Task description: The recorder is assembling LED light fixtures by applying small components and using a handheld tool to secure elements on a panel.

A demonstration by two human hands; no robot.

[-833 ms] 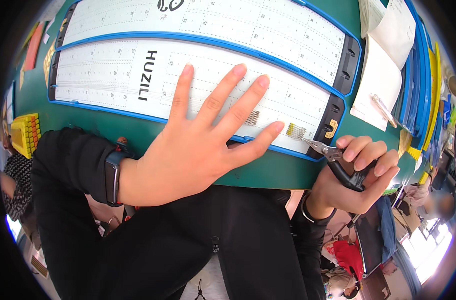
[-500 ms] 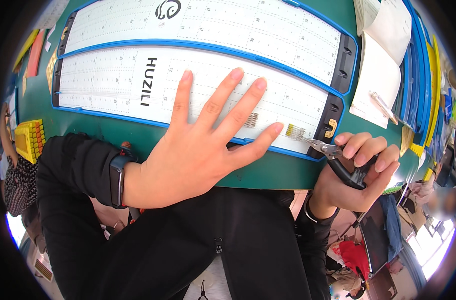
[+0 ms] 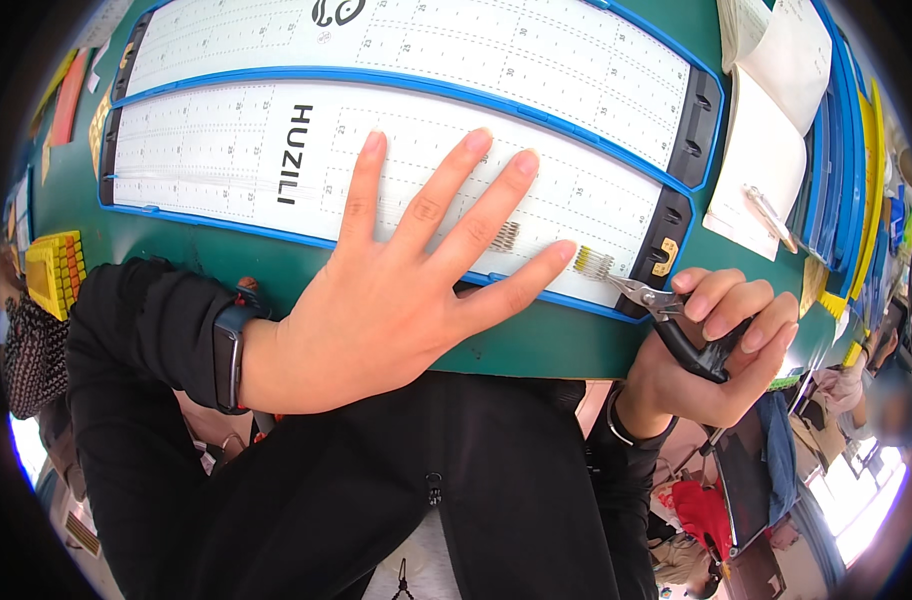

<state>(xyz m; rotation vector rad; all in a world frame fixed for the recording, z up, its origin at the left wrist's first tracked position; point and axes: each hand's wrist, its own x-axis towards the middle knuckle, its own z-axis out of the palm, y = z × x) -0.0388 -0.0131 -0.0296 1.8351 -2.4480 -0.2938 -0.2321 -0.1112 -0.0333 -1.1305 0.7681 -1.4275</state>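
Observation:
My left hand (image 3: 406, 280) lies flat with fingers spread over the white marked panel (image 3: 586, 195) of the nearer half of a long blue-rimmed case. A black-handled pair of pliers (image 3: 688, 348) is in my right hand (image 3: 751, 375), its fingers wrapped round the handles. At the panel's right end, the metal jaws reach a small row of thin metal pieces with yellow ends (image 3: 594, 262); whether they grip them I cannot tell. Between my left ring and little fingers' side and thumb shows another row of thin dark metal pieces (image 3: 508, 236). Faint fine lines run along the panel.
The farther half of the case (image 3: 436, 45) lies beyond, on a green tabletop (image 3: 206, 245). An open notebook (image 3: 756, 150) with a pen (image 3: 771, 217) lies to the right, beside stacked blue and yellow cases (image 3: 846, 170). A yellow gridded block (image 3: 56, 275) stands at left.
The view has shifted slightly. My left thumb has moved a little to the right, towards the yellow-ended pieces. The pliers stay at the same row.

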